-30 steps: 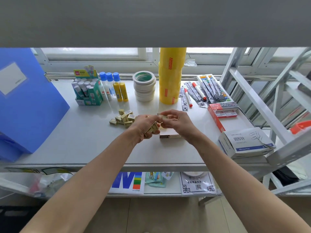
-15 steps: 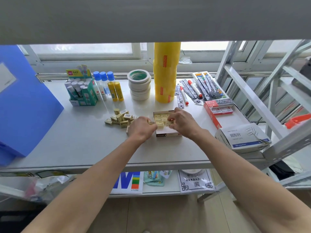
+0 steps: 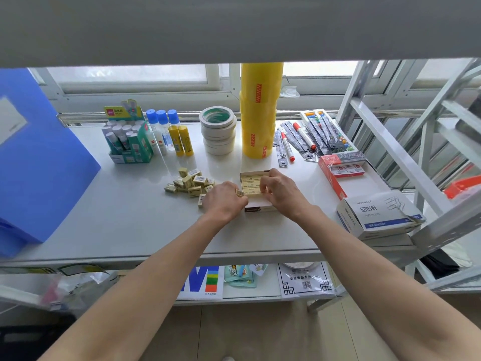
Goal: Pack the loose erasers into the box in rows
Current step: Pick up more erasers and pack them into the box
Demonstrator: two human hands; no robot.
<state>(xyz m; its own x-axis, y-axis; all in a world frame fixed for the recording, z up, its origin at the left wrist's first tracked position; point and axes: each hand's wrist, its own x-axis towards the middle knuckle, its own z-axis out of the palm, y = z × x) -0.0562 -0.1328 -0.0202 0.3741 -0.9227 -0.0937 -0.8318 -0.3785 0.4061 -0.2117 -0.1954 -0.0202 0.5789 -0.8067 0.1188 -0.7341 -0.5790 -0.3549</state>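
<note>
The box (image 3: 253, 188) sits on the white desk (image 3: 130, 220) a little back from the front edge, with bare desk surface in front of it and to its left front; a pile of loose erasers (image 3: 190, 182) lies just left of it, and a red packet (image 3: 341, 173) and a white paper-clip carton (image 3: 377, 214) stand to its right. Rows of erasers already lie inside the box at its far end. The left hand (image 3: 225, 201), at the box's left rim, has curled fingers gripping one eraser (image 3: 239, 192). The right hand (image 3: 279, 190) reaches over the box's right side, its fingertips (image 3: 263, 187) bent down onto the packed erasers; whether this grip pinches one cannot be told.
</note>
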